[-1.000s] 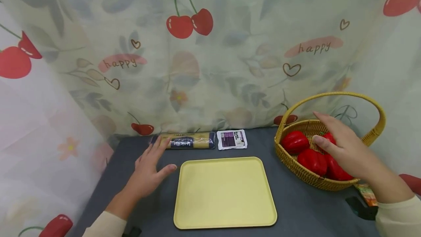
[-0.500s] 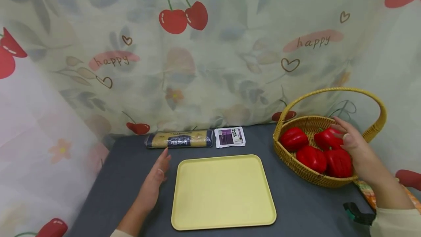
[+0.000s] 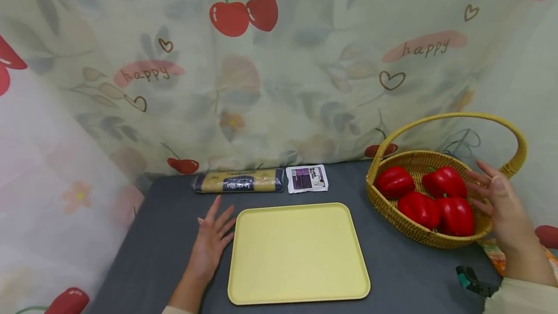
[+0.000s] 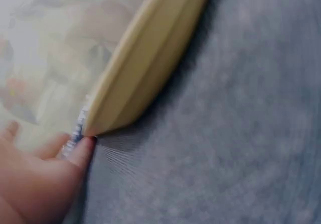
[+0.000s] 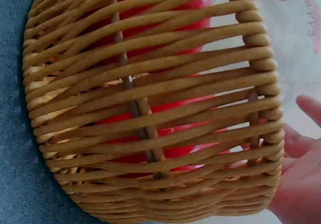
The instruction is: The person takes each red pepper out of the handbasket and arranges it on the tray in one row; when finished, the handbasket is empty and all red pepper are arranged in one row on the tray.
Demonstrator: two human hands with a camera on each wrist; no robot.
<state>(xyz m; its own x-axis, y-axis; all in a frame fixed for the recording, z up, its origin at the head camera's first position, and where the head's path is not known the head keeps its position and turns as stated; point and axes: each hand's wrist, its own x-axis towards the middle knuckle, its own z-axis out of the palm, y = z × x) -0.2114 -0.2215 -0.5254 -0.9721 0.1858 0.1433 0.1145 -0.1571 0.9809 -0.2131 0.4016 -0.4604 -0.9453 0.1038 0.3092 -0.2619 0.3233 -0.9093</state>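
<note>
A pale yellow rectangular tray lies flat on the dark grey tabletop. My left hand is beside its left edge, fingers spread and holding nothing. In the left wrist view, the fingertips overlap the corner of the tray's side wall. To the right stands a woven wicker basket with a tall arched handle. Several red bell peppers sit inside it. My right hand hovers at the basket's right rim, fingers loosely spread near the peppers and gripping nothing. Through the weave in the right wrist view, red peppers show.
Behind the tray lie a long pack of spaghetti and a small white-and-purple packet. A black strap is near my right wrist. An orange-and-green patterned item lies partly under the basket. A printed curtain closes off the back.
My left hand has drawn down and back from over the spaghetti pack to the tray's left edge. My right hand has moved right, from above the peppers to the basket's right rim.
</note>
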